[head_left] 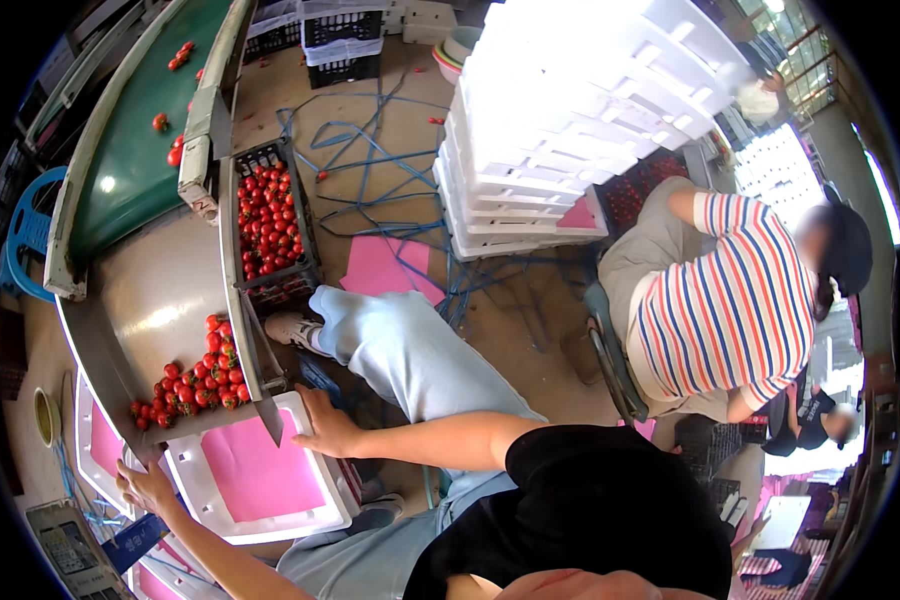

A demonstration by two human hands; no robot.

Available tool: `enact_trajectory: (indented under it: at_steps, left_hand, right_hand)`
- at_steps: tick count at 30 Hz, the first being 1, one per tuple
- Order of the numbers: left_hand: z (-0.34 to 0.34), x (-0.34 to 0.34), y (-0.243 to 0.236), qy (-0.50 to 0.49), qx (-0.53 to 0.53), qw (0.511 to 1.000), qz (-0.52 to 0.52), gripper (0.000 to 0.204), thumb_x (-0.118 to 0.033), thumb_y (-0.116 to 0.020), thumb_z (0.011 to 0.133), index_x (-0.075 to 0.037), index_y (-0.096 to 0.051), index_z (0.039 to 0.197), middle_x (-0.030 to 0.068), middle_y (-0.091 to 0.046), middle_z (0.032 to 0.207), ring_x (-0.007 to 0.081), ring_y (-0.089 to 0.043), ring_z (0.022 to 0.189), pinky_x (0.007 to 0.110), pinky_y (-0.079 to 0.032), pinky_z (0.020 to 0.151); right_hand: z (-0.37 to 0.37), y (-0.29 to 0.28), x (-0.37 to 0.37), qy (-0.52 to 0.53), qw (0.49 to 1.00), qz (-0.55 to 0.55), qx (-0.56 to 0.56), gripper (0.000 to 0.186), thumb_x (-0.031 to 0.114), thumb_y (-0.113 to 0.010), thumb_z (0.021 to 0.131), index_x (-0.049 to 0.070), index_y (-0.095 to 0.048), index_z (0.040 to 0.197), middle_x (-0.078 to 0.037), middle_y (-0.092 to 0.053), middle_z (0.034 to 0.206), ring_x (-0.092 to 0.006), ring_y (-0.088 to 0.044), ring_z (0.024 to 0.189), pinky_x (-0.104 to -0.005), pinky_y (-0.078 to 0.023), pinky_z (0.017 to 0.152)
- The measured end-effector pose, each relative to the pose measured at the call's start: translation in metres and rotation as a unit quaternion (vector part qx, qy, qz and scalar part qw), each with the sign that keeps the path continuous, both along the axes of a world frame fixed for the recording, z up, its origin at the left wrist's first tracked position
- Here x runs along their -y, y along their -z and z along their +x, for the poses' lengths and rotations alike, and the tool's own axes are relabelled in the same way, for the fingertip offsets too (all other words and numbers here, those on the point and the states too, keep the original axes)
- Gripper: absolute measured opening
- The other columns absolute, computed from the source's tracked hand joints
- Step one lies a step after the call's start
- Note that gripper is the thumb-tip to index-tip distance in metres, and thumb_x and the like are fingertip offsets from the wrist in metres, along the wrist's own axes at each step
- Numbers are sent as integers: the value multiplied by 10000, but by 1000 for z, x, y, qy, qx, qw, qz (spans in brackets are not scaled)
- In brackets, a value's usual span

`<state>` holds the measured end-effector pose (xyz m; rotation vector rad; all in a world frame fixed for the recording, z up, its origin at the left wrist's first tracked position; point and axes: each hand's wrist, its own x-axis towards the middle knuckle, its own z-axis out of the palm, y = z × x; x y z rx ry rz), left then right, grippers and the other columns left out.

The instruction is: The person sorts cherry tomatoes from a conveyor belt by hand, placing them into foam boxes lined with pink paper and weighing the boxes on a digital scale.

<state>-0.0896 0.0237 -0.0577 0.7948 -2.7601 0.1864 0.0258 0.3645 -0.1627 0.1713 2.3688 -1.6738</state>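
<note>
A white foam box (331, 505) lined with pink paper (265, 470) lies under the lower lip of a metal chute (160, 285). My right hand (327, 425) grips the box's right rim near its far corner, thumb toward the inside. Beside the box's left end is my left hand (148, 490), fingers apart and just below the chute's lip. Whether it touches the box is hard to tell. Red cherry tomatoes (205, 375) are heaped at the low end of the chute.
A green conveyor belt (135, 165) carries a few tomatoes above the chute. Next to it stands a black crate (305, 225) full of tomatoes. White foam boxes (570, 130) rise in a tall stack beyond. A person in a striped shirt (725, 290) sits at right. Blue straps (370, 150) litter the floor.
</note>
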Motion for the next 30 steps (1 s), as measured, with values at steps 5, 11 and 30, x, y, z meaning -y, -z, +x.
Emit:
enact_trajectory:
  at_steps: [5,11,30]
  left_hand:
    - [24,37,46,-22,-21,994,107,792,-293,-762,747,-115,-429,1444,197,-464,1418,426,-455,1273,512,-353,1074]
    - [29,75,91,23,3,993,117,771,-217,-795,724,-62,-449,1395,189,-521,1362,388,-486,1252,522,-360,1057]
    - [35,93,118,120,-96,936,316,586,-43,-747,803,-43,-489,1329,186,-567,1252,320,-543,1154,409,-431,970]
  right_hand:
    - [1,5,14,12,1000,9,-15,1017,319,-768,759,32,-135,1501,-281,-343,1317,-481,-457,1184,-481,-455,987]
    - [0,9,18,10,999,3,-37,1022,317,-773,757,21,-133,1498,-294,-339,1312,-488,-458,1180,-478,-454,978]
    - [1,1,16,-1,999,12,-49,992,308,-763,776,27,-127,1483,-289,-322,1318,-506,-485,1153,-484,-472,964]
